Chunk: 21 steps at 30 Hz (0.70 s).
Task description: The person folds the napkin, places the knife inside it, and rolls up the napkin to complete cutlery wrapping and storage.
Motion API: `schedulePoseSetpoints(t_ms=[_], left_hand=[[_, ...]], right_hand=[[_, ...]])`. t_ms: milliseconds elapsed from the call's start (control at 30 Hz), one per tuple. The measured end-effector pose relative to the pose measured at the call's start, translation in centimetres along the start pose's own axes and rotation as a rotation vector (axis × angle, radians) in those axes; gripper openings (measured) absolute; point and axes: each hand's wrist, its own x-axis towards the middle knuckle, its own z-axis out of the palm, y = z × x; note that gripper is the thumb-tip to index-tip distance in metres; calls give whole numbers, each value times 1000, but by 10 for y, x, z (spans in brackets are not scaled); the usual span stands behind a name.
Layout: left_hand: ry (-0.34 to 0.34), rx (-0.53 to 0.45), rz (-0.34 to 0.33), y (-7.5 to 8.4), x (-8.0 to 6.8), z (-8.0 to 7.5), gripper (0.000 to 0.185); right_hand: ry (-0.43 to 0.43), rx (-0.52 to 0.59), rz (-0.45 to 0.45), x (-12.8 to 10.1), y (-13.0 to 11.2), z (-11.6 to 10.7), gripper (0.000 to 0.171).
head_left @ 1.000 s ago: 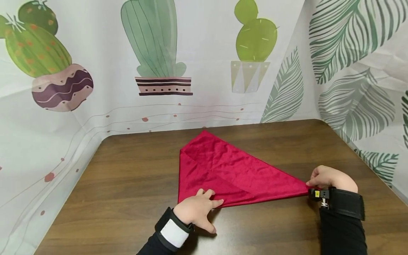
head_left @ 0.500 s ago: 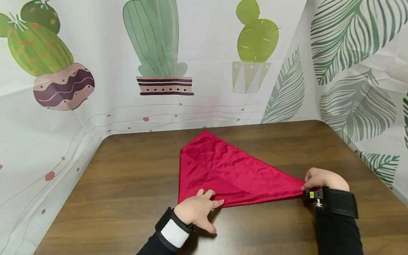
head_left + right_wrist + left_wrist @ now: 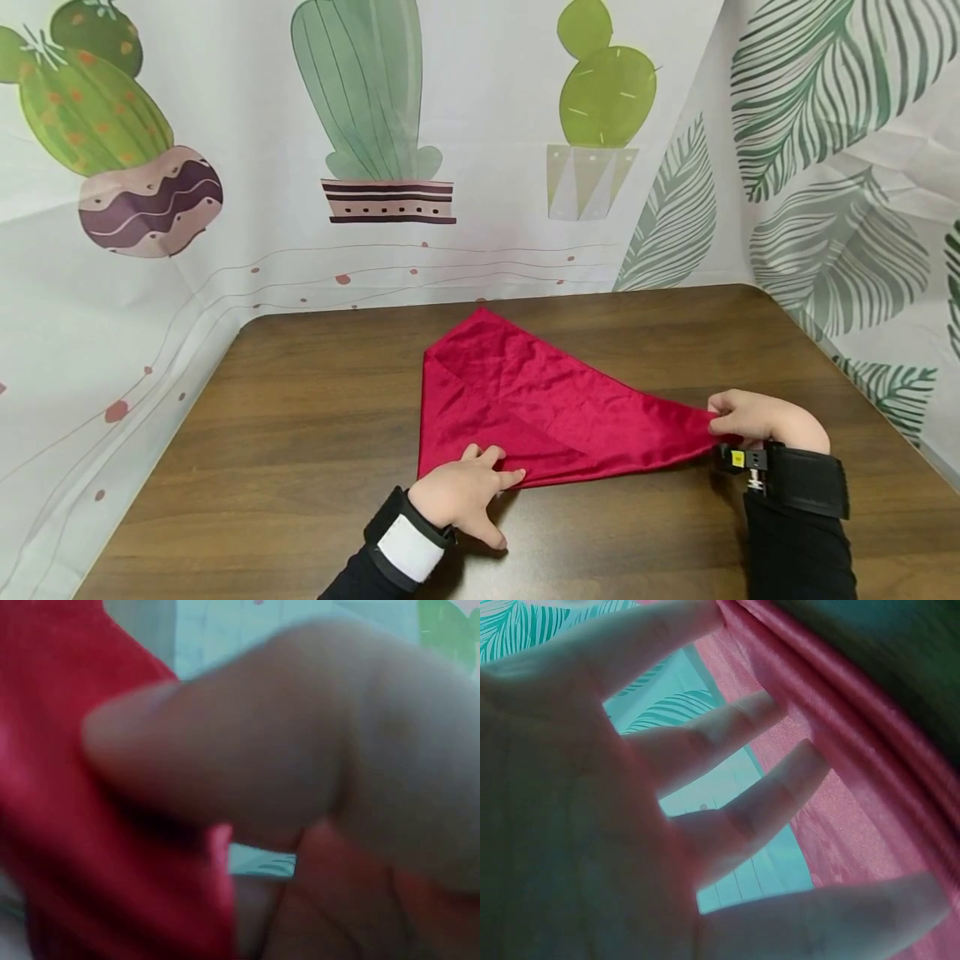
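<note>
A shiny red cloth (image 3: 525,392), folded into layers with a long point to the right, lies on the wooden table. My left hand (image 3: 461,496) rests with spread fingers on its near left edge. In the left wrist view the straight fingers (image 3: 742,817) reach the cloth's folded edge (image 3: 855,742). At the right end my right hand (image 3: 765,419) pinches the pointed corner, which is lifted a little off the table. The right wrist view shows the thumb (image 3: 210,742) pressed on the red cloth (image 3: 60,750); the fingers behind are mostly hidden.
The brown wooden table (image 3: 300,433) has rounded far corners. A white curtain (image 3: 495,108) printed with cacti and leaves hangs behind it and along both sides. Each wrist wears a black band over a dark sleeve.
My right hand has shifted slightly left, then lifted the cloth's right corner, so its upper edge now curves. My left hand has stayed in place.
</note>
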Motion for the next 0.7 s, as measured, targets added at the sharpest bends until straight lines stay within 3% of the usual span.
schedulePoseSetpoints(t_ms=[200, 400, 567, 700], left_hand=[[8, -6, 2, -1, 0, 1, 76], [16, 3, 3, -1, 0, 1, 75], [10, 2, 1, 0, 0, 1, 75], [4, -3, -15, 0, 0, 0, 72]], right_hand=[[56, -4, 0, -7, -13, 1, 7], [92, -56, -121, -12, -22, -2, 10], [281, -254, -184, -18, -35, -1, 15], [427, -371, -168, -22, -49, 3, 17]])
